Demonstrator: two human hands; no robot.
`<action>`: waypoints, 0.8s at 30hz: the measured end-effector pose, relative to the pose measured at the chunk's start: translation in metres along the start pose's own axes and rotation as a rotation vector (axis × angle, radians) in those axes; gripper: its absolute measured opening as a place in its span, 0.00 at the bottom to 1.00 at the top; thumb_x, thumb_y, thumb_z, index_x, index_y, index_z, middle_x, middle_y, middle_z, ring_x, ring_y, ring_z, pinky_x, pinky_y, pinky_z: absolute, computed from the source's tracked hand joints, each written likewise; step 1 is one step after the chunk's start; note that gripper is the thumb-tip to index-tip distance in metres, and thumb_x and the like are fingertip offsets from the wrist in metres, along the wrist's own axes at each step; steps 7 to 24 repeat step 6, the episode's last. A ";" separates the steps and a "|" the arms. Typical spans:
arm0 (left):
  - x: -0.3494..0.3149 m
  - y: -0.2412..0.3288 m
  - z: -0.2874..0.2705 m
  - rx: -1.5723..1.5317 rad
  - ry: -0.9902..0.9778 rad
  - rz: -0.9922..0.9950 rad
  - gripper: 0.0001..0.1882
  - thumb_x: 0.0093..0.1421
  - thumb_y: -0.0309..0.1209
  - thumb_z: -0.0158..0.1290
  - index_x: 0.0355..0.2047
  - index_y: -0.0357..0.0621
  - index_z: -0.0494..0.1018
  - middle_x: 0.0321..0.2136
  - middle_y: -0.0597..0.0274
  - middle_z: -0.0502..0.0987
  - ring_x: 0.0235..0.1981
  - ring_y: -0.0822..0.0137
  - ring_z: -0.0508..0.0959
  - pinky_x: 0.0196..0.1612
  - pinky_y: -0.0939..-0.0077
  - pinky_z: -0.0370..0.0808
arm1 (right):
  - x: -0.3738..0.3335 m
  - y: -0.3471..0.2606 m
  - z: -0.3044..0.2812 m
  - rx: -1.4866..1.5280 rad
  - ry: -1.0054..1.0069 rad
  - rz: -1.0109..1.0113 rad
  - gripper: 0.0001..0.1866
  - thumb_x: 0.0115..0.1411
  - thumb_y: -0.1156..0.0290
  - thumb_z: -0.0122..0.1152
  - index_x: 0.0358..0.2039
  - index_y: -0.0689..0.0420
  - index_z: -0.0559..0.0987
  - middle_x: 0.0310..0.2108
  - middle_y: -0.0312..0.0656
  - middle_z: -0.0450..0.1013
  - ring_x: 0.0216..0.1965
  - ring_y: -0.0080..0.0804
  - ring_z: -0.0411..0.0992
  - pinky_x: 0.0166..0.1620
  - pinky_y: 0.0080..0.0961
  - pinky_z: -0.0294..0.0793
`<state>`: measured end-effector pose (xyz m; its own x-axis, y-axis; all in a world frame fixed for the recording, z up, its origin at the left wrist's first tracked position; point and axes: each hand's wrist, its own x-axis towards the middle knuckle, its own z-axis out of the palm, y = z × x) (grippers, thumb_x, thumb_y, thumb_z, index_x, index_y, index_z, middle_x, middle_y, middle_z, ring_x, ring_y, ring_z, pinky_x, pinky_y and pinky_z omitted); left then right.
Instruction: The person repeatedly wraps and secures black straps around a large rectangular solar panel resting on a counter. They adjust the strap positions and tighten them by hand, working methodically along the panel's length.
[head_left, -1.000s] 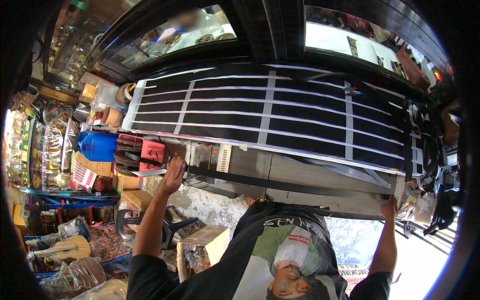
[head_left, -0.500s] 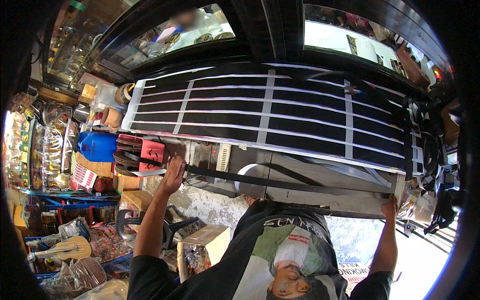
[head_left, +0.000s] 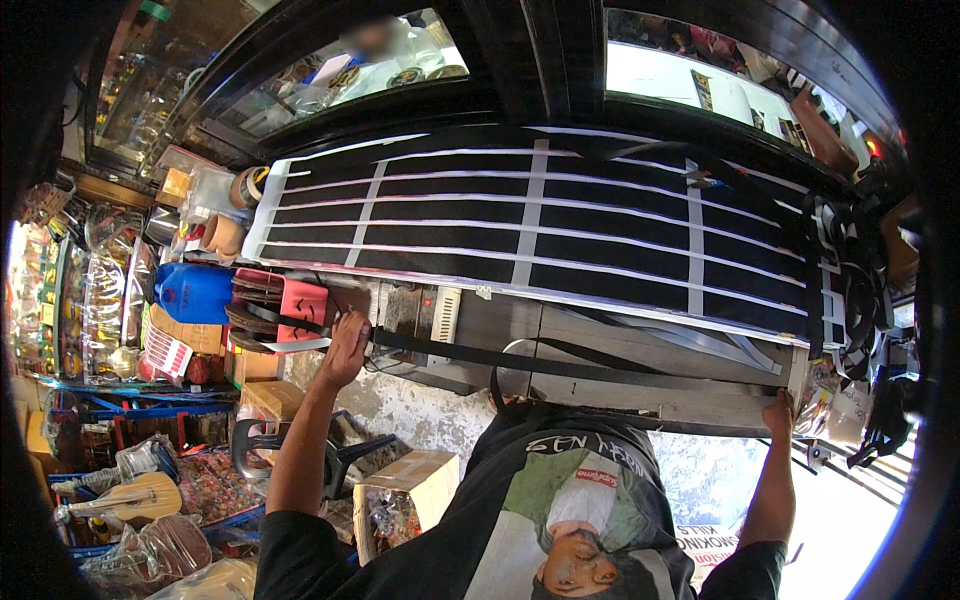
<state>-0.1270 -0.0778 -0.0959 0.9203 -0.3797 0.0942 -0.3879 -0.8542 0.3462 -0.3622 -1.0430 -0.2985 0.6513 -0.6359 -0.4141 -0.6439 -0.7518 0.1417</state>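
A long black strap (head_left: 560, 368) runs stretched along the near edge of the grey work surface (head_left: 495, 318). My left hand (head_left: 348, 346) is closed round its left part, beside the pink holder (head_left: 303, 308). At the right end my right hand (head_left: 778, 408) is closed on the strap, its fingertips partly hidden at the corner. A slack loop of strap lies under the taut length near the middle, and part of it hangs over the front edge. Beyond lies a long panel (head_left: 450, 215) of black bands divided by white lines and crossed by silver tape.
A blue jug (head_left: 192, 293) and dark discs (head_left: 257, 302) stand left of my left hand. Black straps (head_left: 862, 285) hang in a bundle at the far right. Below left are an open cardboard box (head_left: 408, 475) and packed goods. Glass-fronted cases border the back.
The slack loop under the strap has turned and narrowed, its pale face giving way to black, and a piece now drops over the front edge. Both hands stay almost still.
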 end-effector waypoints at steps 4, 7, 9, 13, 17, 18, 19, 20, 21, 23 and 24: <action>-0.001 -0.001 0.001 0.013 -0.033 -0.054 0.10 0.77 0.32 0.41 0.43 0.41 0.70 0.41 0.46 0.72 0.47 0.40 0.71 0.53 0.47 0.64 | 0.006 0.007 0.003 -0.126 -0.080 -0.003 0.38 0.61 0.68 0.54 0.73 0.60 0.67 0.74 0.49 0.63 0.77 0.47 0.57 0.78 0.30 0.55; -0.001 -0.006 0.001 -0.006 -0.086 -0.110 0.10 0.77 0.33 0.42 0.44 0.43 0.71 0.42 0.46 0.72 0.49 0.40 0.71 0.54 0.47 0.65 | 0.007 0.007 0.006 -0.122 -0.039 -0.024 0.31 0.65 0.67 0.58 0.69 0.60 0.71 0.71 0.55 0.67 0.74 0.49 0.62 0.76 0.34 0.59; -0.001 -0.006 0.001 -0.006 -0.086 -0.110 0.10 0.77 0.33 0.42 0.44 0.43 0.71 0.42 0.46 0.72 0.49 0.40 0.71 0.54 0.47 0.65 | 0.007 0.007 0.006 -0.122 -0.039 -0.024 0.31 0.65 0.67 0.58 0.69 0.60 0.71 0.71 0.55 0.67 0.74 0.49 0.62 0.76 0.34 0.59; -0.001 -0.006 0.001 -0.006 -0.086 -0.110 0.10 0.77 0.33 0.42 0.44 0.43 0.71 0.42 0.46 0.72 0.49 0.40 0.71 0.54 0.47 0.65 | 0.007 0.007 0.006 -0.122 -0.039 -0.024 0.31 0.65 0.67 0.58 0.69 0.60 0.71 0.71 0.55 0.67 0.74 0.49 0.62 0.76 0.34 0.59; -0.001 -0.006 0.001 -0.006 -0.086 -0.110 0.10 0.77 0.33 0.42 0.44 0.43 0.71 0.42 0.46 0.72 0.49 0.40 0.71 0.54 0.47 0.65 | 0.007 0.007 0.006 -0.122 -0.039 -0.024 0.31 0.65 0.67 0.58 0.69 0.60 0.71 0.71 0.55 0.67 0.74 0.49 0.62 0.76 0.34 0.59; -0.001 -0.006 0.001 -0.006 -0.086 -0.110 0.10 0.77 0.33 0.42 0.44 0.43 0.71 0.42 0.46 0.72 0.49 0.40 0.71 0.54 0.47 0.65 | 0.007 0.007 0.006 -0.122 -0.039 -0.024 0.31 0.65 0.67 0.58 0.69 0.60 0.71 0.71 0.55 0.67 0.74 0.49 0.62 0.76 0.34 0.59; -0.001 -0.006 0.001 -0.006 -0.086 -0.110 0.10 0.77 0.33 0.42 0.44 0.43 0.71 0.42 0.46 0.72 0.49 0.40 0.71 0.54 0.47 0.65 | 0.007 0.007 0.006 -0.122 -0.039 -0.024 0.31 0.65 0.67 0.58 0.69 0.60 0.71 0.71 0.55 0.67 0.74 0.49 0.62 0.76 0.34 0.59; -0.001 -0.006 0.001 -0.006 -0.086 -0.110 0.10 0.77 0.33 0.42 0.44 0.43 0.71 0.42 0.46 0.72 0.49 0.40 0.71 0.54 0.47 0.65 | 0.007 0.007 0.006 -0.122 -0.039 -0.024 0.31 0.65 0.67 0.58 0.69 0.60 0.71 0.71 0.55 0.67 0.74 0.49 0.62 0.76 0.34 0.59; -0.001 -0.006 0.001 -0.006 -0.086 -0.110 0.10 0.77 0.33 0.42 0.44 0.43 0.71 0.42 0.46 0.72 0.49 0.40 0.71 0.54 0.47 0.65 | 0.007 0.007 0.006 -0.122 -0.039 -0.024 0.31 0.65 0.67 0.58 0.69 0.60 0.71 0.71 0.55 0.67 0.74 0.49 0.62 0.76 0.34 0.59; -0.001 -0.006 0.001 -0.006 -0.086 -0.110 0.10 0.77 0.33 0.42 0.44 0.43 0.71 0.42 0.46 0.72 0.49 0.40 0.71 0.54 0.47 0.65 | 0.007 0.007 0.006 -0.122 -0.039 -0.024 0.31 0.65 0.67 0.58 0.69 0.60 0.71 0.71 0.55 0.67 0.74 0.49 0.62 0.76 0.34 0.59; -0.001 -0.006 0.001 -0.006 -0.086 -0.110 0.10 0.77 0.33 0.42 0.44 0.43 0.71 0.42 0.46 0.72 0.49 0.40 0.71 0.54 0.47 0.65 | 0.007 0.007 0.006 -0.122 -0.039 -0.024 0.31 0.65 0.67 0.58 0.69 0.60 0.71 0.71 0.55 0.67 0.74 0.49 0.62 0.76 0.34 0.59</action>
